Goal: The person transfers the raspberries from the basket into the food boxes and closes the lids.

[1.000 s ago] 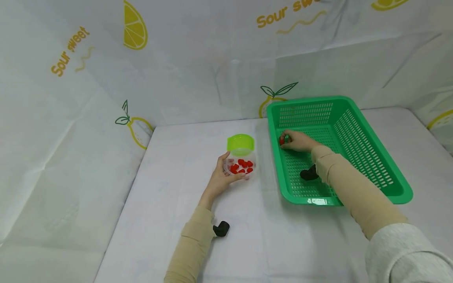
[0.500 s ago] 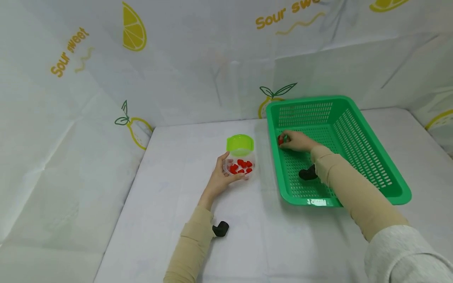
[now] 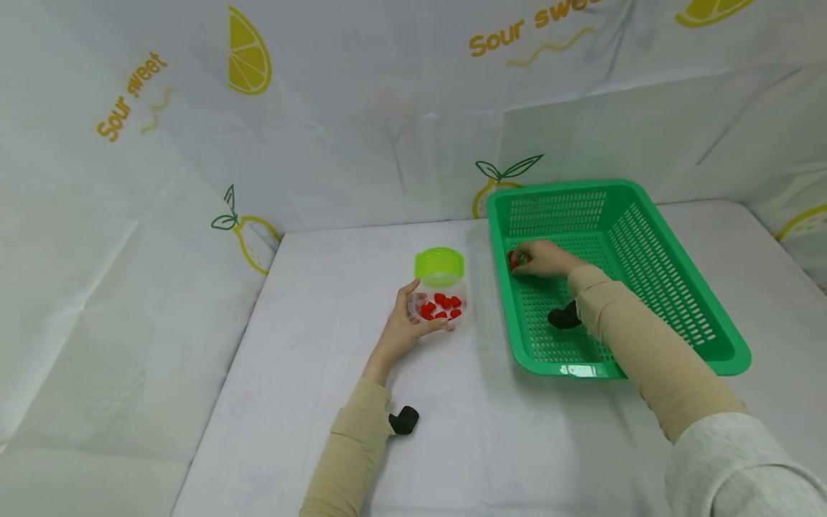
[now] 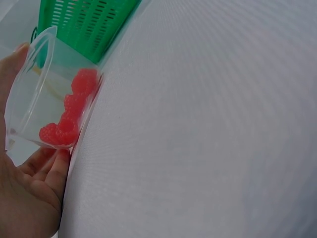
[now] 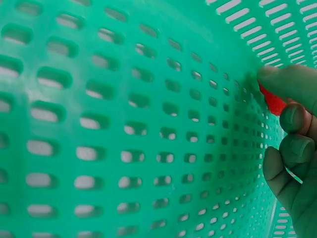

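Note:
My left hand (image 3: 397, 332) grips a small clear plastic container (image 4: 64, 54) between thumb and fingers. Several raspberries (image 4: 72, 111) lie on its bottom. A bright green lid (image 3: 439, 266) stands open at its far side. Inside the green basket (image 3: 675, 269), at its left wall, my right hand (image 3: 545, 259) pinches a red raspberry (image 5: 273, 101) with its fingertips. The fingers partly hide that raspberry in both the head and right wrist views. The container sits on the white tabletop, left of the basket.
The basket has raised slotted walls and stands at the back right of the white-covered table (image 3: 310, 345). A white sheet (image 3: 362, 129) with lemon prints hangs behind. A black piece (image 3: 404, 421) sits at my left wrist and another (image 3: 565, 317) at the right.
Around the raspberry, the right fingertips have shifted slightly, staying at the basket's left wall. The left hand and container have stayed in place.

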`<state>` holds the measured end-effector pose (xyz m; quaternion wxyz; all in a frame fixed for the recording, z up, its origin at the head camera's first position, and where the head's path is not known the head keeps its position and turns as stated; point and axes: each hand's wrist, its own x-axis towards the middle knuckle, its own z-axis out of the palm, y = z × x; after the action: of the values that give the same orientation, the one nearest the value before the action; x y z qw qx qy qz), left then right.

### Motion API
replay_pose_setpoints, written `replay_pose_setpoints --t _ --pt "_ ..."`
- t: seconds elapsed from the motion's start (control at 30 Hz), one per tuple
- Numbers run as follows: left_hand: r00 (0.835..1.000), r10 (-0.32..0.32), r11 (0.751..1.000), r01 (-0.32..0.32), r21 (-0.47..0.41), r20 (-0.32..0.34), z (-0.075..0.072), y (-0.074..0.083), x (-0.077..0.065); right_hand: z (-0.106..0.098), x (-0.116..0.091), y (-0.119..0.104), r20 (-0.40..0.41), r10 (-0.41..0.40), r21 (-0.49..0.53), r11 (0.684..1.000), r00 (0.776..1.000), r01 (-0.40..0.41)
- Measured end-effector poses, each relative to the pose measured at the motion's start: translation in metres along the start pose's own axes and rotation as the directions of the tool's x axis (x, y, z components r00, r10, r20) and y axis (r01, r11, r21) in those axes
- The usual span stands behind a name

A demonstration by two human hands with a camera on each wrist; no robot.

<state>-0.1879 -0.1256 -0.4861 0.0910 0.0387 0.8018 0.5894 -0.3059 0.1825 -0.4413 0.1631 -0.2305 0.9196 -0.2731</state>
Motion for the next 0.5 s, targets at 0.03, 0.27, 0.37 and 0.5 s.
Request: replay_pose_setpoints --t 0.03,0.27,0.37,0.5 --pt "1.0 -0.002 1.0 0.002 -0.003 0.001 0.0 0.0 -0.0002 -0.0004 0.0 -0.0004 0.004 0.0 0.001 1.0 1.0 0.0" --pt "1.0 -0.002 1.0 0.002 -0.009 0.002 0.0004 -0.0008 -0.0005 -0.0045 -0.0012 -0.0043 -0.018 -0.019 -0.02 1.0 1.0 0.019" --pt "1.0 -0.001 1.0 0.001 -0.005 0.0 -0.0003 -0.0007 -0.0006 -0.0045 0.0002 -0.0039 -0.025 -0.013 -0.036 0.999 1.0 0.012" --pt "1.0 -0.019 1.0 0.019 -0.004 0.005 -0.0013 -0.0006 -0.0004 -0.0026 0.0026 -0.0003 -0.002 0.005 -0.052 0.999 1.0 -0.005"
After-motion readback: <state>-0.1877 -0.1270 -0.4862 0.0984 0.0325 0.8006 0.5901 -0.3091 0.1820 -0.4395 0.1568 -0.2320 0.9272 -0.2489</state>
